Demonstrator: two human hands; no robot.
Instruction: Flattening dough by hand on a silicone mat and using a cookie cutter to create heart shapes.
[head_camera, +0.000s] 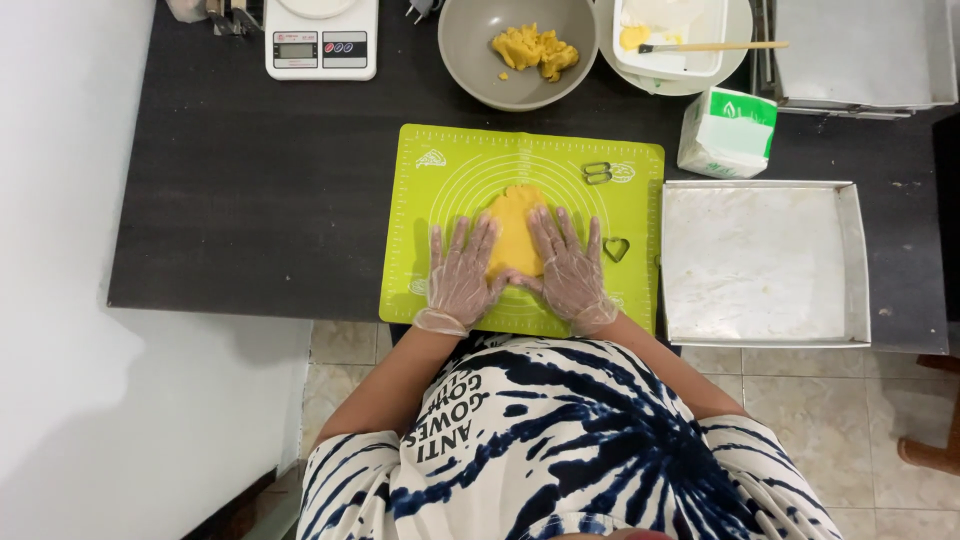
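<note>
At the centre of the head view, I see my left hand (460, 277) and right hand (572, 272), both in clear gloves, lying flat with fingers spread on either side of a yellow dough slab (514, 230). Neither hand grips anything; the palms press open against the dough's edges, the thumbs nearly meeting at its lower end. The dough sits mid-way on a green baking mat (440, 190) on the dark table (240, 190).

On the mat's right part lie a heart cutter (616, 248) just beside my right fingers, and a small metal cutter (597, 173) further up.

Upper centre, a grey bowl (470, 60) holds a lump of more yellow dough (534, 49). Right of it, a white dish (700, 40) holds a yellow smear and a brush (710, 46) laid across it. A white-and-green carton (727, 132) stands below that. At the right, a square metal tray (765, 262) shows a pale lining. A kitchen scale (320, 38) sits at upper left.
</note>
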